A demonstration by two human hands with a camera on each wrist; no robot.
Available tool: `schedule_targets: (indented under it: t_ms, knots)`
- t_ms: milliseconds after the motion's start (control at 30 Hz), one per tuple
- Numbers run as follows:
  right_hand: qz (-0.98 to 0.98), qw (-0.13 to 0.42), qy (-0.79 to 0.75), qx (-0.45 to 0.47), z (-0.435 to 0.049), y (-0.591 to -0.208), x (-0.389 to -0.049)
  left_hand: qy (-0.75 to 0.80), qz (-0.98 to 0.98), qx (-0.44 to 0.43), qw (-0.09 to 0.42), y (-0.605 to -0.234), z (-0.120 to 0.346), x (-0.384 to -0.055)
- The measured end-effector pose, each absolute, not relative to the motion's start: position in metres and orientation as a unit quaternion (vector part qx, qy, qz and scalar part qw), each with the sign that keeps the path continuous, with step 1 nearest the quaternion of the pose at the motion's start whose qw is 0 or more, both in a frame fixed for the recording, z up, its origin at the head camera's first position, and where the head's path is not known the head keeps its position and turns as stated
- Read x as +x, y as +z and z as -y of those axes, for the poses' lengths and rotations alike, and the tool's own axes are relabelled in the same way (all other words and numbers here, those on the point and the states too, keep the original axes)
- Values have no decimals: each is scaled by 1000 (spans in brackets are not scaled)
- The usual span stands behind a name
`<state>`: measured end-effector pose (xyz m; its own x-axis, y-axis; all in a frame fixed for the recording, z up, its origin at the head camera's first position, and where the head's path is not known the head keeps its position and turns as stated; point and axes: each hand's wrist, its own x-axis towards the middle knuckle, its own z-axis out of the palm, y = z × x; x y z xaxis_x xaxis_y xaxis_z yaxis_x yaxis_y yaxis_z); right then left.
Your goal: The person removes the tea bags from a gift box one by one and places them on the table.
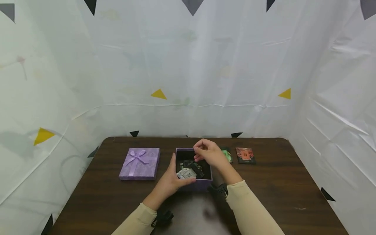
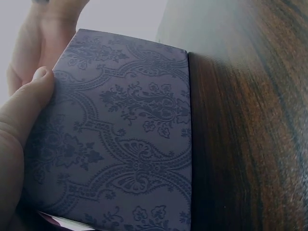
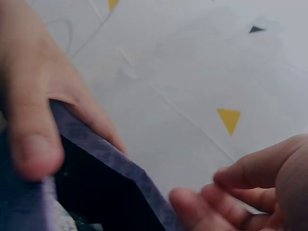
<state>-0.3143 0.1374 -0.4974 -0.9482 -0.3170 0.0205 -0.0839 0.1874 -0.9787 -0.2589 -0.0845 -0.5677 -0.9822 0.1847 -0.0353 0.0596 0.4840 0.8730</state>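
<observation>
A purple patterned box (image 2: pixel 139 110) stands lidless on the table, its dark inside showing in the head view. My left hand (image 1: pixel 171 179) grips it by the left side, thumb over the front rim. Small dark and whitish flat packets (image 1: pixel 188 173) lie jumbled on the box's bottom. My right hand (image 1: pixel 210 155) hovers at the box's back right rim with its fingers loosely bent. Nothing shows between those fingers (image 3: pixel 250 168) in the right wrist view, where they are close by the rim (image 3: pixel 139 175).
Left of the box lies its purple lid (image 1: pixel 139 163) with a ribbon bow. To the right are a green-and-black packet (image 1: pixel 227 154), partly behind the right hand, and a red-and-black packet (image 1: pixel 246 156). All are on the dark wooden table (image 1: pixel 279 195). White curtains with triangles surround it.
</observation>
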Motion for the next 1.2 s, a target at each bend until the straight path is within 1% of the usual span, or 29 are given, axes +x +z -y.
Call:
schedule_targets:
  t_ms: [100, 200, 333, 500, 600, 800, 967, 1200]
  knots:
    - [-771, 153, -606, -122, -133, -496, -329, 505, -857, 75, 63, -567, 86, -259]
    - [-806, 195, -544, -126, -132, -491, -339, 504, -858, 79, 66, -566, 87, -259]
    - [-839, 222, -478, -137, -133, -484, -345, 503, -858, 81, 68, -563, 88, -260]
    - [-826, 271, -473, -143, -135, -483, -350, 499, -861, 82, 65, -563, 90, -260]
    - [-830, 299, -443, -160, -135, -483, -352, 490, -865, 82, 70, -565, 89, -260]
    - [-868, 307, -347, -180, -129, -477, -354, 491, -864, 75, 83, -566, 88, -260]
    - [-893, 309, -267, -192, -121, -474, -356, 496, -861, 79, 79, -566, 87, -260]
    - [-889, 335, -248, -187, -117, -476, -359, 508, -854, 84, 80, -568, 85, -261]
